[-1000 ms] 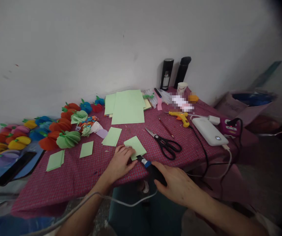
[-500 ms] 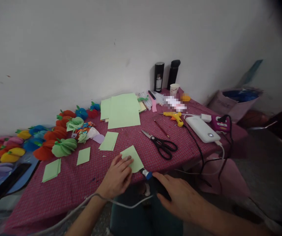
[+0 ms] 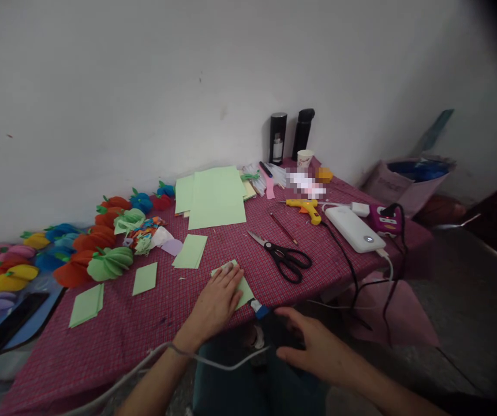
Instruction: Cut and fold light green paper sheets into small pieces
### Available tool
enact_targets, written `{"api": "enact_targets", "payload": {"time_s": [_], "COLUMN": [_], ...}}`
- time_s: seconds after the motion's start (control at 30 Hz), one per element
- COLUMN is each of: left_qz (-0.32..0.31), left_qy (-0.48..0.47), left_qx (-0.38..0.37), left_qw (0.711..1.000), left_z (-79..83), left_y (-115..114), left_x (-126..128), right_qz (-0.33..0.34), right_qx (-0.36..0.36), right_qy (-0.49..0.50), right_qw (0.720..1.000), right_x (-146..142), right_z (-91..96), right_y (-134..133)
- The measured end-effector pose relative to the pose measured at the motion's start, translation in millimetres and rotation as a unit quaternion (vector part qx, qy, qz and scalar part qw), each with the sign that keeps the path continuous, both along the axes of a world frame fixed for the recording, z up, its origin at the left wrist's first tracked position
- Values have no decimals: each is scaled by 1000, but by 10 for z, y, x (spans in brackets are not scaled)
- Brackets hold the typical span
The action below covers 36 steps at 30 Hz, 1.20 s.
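My left hand [image 3: 217,299] lies flat with fingers stretched over a small stack of light green paper [image 3: 245,293] near the table's front edge. Beside that paper's lower right corner is the blue and white end of a dark tool [image 3: 262,312], which looks like a stapler. Thumb and fingers of my right hand [image 3: 313,346] are around its dark body, which is hard to make out against the shadow. Black-handled scissors [image 3: 283,257] lie just beyond, and a pencil [image 3: 283,229] rests behind them.
Several cut green paper pieces [image 3: 145,279] lie left, with large green sheets [image 3: 217,196] behind. Colourful paper pumpkins [image 3: 110,263] crowd the left side. A yellow glue gun [image 3: 306,209], white power bank [image 3: 354,230] and cables are on the right; two dark bottles [image 3: 278,138] stand behind.
My left hand has flattened and slid right, covering more of the green paper. My right hand's fingers have loosened and spread a little around the dark tool. The view has shifted slightly.
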<state>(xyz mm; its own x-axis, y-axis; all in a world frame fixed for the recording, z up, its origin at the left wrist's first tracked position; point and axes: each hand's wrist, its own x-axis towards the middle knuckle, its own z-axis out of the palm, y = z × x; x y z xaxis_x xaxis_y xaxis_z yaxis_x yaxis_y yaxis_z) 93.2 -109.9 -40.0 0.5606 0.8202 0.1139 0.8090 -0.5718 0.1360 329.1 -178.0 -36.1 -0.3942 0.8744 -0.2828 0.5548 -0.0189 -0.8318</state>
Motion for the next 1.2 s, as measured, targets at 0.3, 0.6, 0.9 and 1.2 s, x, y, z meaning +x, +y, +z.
{"api": "enact_targets", "payload": {"time_s": [0.3,0.6,0.9,1.2], "left_qz": [29,34,32,40], "left_qy": [29,34,14,5], "left_qx": [28,9,12,5], "left_qw": [999,999,999,999], "left_z": [-51,-53,-50,-35], "left_y": [6,14,11,-12], "left_x": [-26,-21,-24,-20], "right_qz": [47,26,32,58], "right_qx": [-159,-185,-181,-114], "right_qy": [213,256,205,95], "right_qw": [963,949,961,987], "right_x": [-22,8,125,40], "right_z": [-21,-121,-67,-64], "right_y": [119,131,165,300]}}
